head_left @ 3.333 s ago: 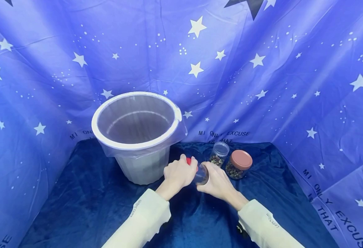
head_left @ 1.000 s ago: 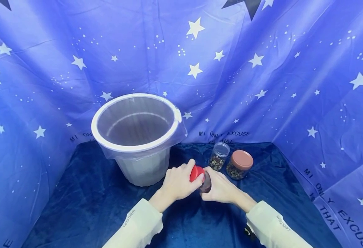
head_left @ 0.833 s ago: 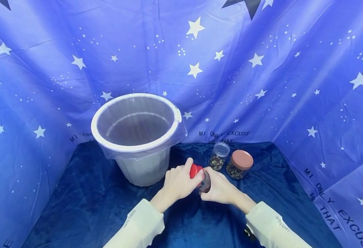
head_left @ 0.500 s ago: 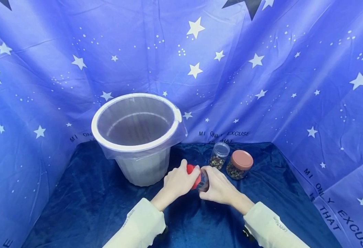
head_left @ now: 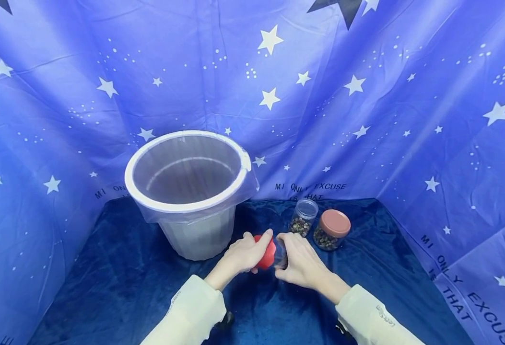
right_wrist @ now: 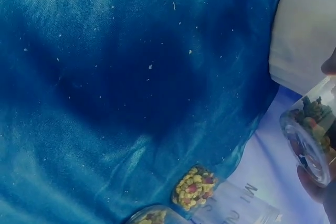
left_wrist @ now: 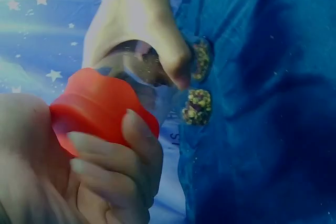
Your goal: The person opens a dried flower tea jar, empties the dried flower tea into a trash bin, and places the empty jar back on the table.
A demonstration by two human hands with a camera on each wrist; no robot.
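My left hand (head_left: 241, 254) grips a red lid (head_left: 266, 252) with a scalloped edge; in the left wrist view its fingers (left_wrist: 113, 169) curl round that red lid (left_wrist: 107, 106). Close to its right, my right hand (head_left: 304, 263) holds a clear jar (head_left: 280, 254), tilted on its side with its mouth end toward the lid. Dried plant pieces show inside the jar (right_wrist: 315, 129) in the right wrist view. Whether lid and jar still touch, I cannot tell. Both are held above the dark blue cloth (head_left: 261, 311).
A white bucket (head_left: 198, 235) with a clear plastic liner stands at the left. Behind my right hand are a clear jar without a coloured lid (head_left: 302, 225) and a jar with a pinkish lid (head_left: 332, 230), both holding dried pieces. Starry blue curtains (head_left: 209, 96) surround the cloth.
The hands came nearer over the last few seconds. Just now my left hand has turned and moved a little left with the red lid, exposing more of it; my right hand keeps the jar.
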